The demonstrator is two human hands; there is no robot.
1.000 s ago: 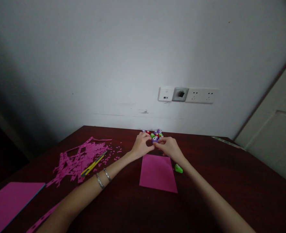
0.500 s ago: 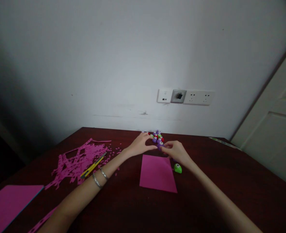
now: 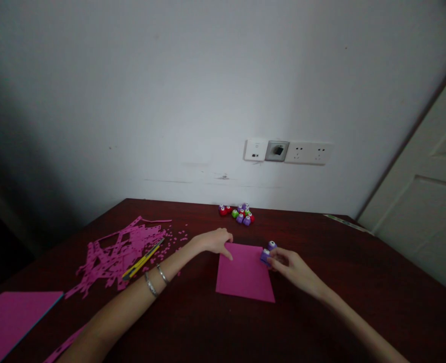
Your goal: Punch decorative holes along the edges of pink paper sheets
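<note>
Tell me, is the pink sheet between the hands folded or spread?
Spread: the pink sheet lies flat on the table, with no fold visible.

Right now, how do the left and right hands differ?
Grip: the right hand holds a purple piece; the left hand holds no such piece, its thumb spread from its fingers.
Place: left is at the pink sheet's far left corner, right by its right edge.
Wrists: left wears two silver bracelets; right shows none.
Shared: both are bare-skinned.
</note>
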